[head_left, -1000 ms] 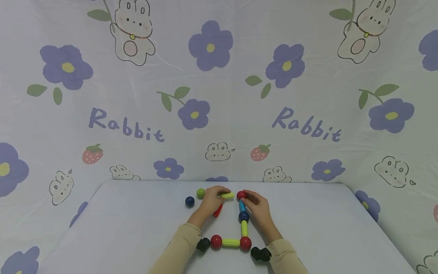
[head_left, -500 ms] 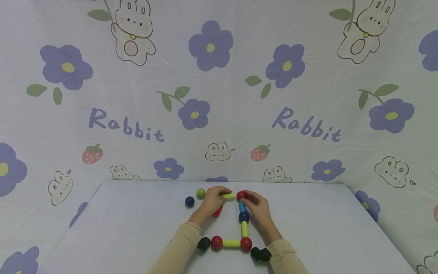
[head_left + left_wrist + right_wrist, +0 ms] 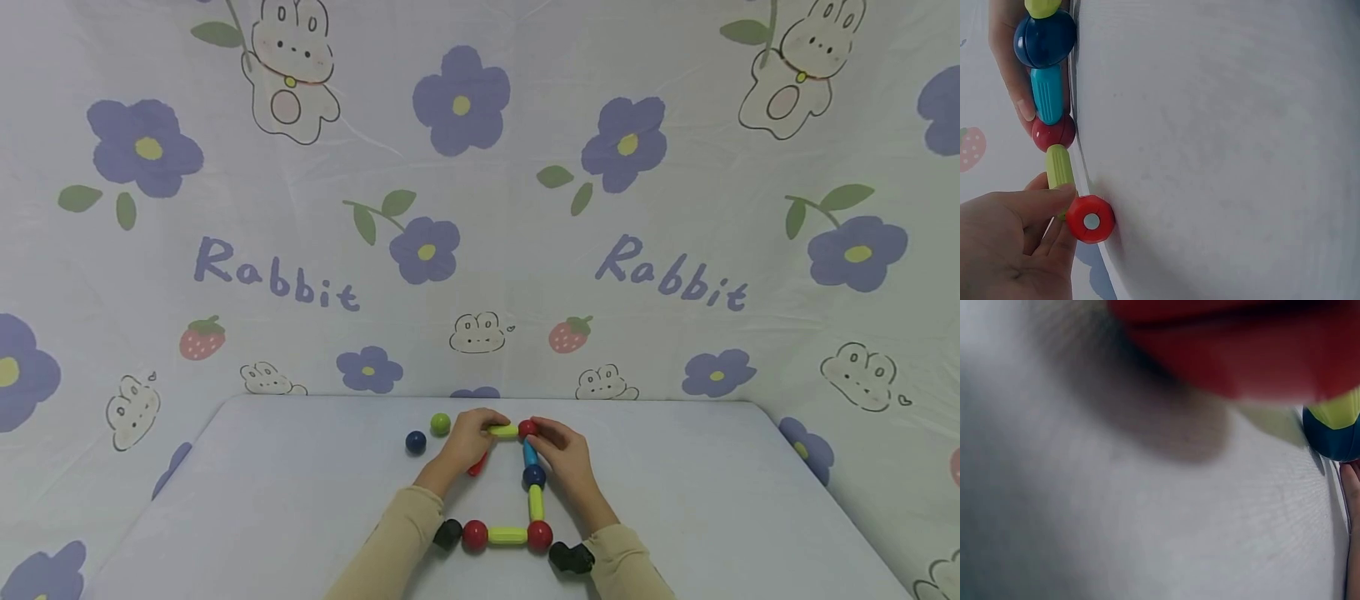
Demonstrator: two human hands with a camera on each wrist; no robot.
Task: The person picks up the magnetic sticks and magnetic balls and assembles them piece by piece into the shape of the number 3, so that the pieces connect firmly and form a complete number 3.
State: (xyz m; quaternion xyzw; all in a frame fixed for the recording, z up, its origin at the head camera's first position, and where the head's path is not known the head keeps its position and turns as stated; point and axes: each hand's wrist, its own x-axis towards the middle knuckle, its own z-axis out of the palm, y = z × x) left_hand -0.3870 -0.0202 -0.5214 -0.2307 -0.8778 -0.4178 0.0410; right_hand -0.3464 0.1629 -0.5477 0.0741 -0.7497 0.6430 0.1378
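My left hand (image 3: pixel 467 442) pinches a yellow-green magnetic rod (image 3: pixel 505 432) between thumb and fingers. The rod's far end meets a red ball (image 3: pixel 528 429), which my right hand (image 3: pixel 564 454) holds at its side. From that ball a light-blue rod (image 3: pixel 531 452) runs to a dark-blue ball (image 3: pixel 534 476). Another yellow-green rod (image 3: pixel 536 503) links it to a red ball (image 3: pixel 539 536) nearer me. One more yellow-green rod (image 3: pixel 507 536) joins a red ball (image 3: pixel 475 536) on the left. In the left wrist view, a red rod (image 3: pixel 1100 212) lies beside my left fingertips, end toward the camera.
A green ball (image 3: pixel 440 423) and a loose dark-blue ball (image 3: pixel 416 442) lie left of my left hand on the white table (image 3: pixel 285 500). Black devices (image 3: pixel 572 557) sit by both wrists. Behind the table hangs a rabbit-and-flower patterned cloth (image 3: pixel 480 183).
My left hand's yellow-green rod has moved slightly right, closing the gap to the red ball; they now touch. My right hand keeps its hold on the ball.
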